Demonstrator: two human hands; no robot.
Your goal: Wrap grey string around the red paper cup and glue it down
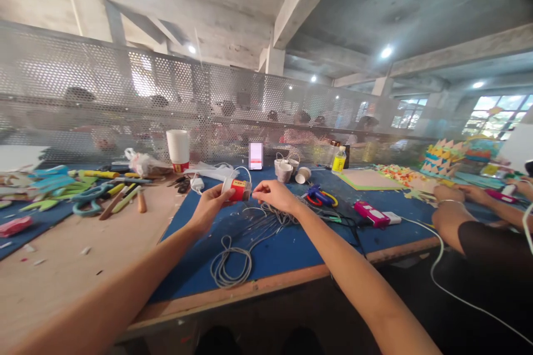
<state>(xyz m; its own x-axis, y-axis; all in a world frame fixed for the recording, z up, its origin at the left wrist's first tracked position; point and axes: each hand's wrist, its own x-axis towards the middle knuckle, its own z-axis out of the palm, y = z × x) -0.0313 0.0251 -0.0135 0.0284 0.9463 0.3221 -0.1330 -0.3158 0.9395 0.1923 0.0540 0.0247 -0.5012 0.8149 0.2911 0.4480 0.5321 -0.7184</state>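
Observation:
My left hand [213,199] is closed round a small red and white paper cup [239,191], held on its side above the blue mat. A thin white cord loop [245,173] arches over the cup like a handle. At the cup's right end, my right hand [272,194] has its fingertips pinched together; whatever is between them is too small to make out. Below my hands lie tangled grey cords [280,215] and a loose grey coil [231,267]. Farther back stand small pale cups with handles [284,172], and another pale cup [302,176] lies tipped beside them.
A paper cup stack [178,147] and lit phone [255,156] stand behind. Scissors [89,199] and several tools lie left. Rightward are a blue, red and yellow tool [320,197], magenta device [372,214], yellow-labelled bottle [339,162] and a co-worker's hands [449,195].

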